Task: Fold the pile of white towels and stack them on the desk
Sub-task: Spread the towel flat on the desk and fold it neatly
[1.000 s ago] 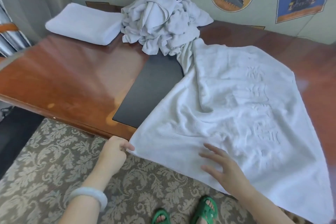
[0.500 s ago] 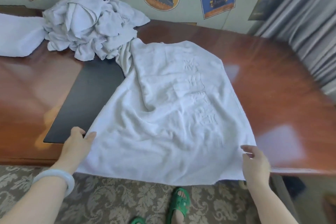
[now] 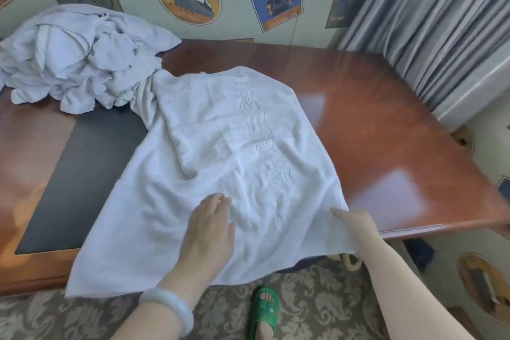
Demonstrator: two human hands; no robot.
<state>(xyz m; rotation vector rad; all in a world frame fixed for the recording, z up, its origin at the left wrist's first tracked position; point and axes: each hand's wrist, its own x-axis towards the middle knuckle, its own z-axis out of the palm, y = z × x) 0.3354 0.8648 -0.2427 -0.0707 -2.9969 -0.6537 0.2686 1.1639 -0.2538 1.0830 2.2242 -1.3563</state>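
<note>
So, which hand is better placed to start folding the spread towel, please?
Probably right: the right hand pinches a near corner of the spread towel; the left hand lies flat on it.

White towel, reddish-brown desk

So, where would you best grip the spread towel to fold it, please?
Probably by its near corners, from the front edge of the desk: the towel overhangs there, so fingers can slip under. The right hand pinches the right corner; the left hand, flat on the cloth, could take the left one. The far end bunches into the pile.
</note>
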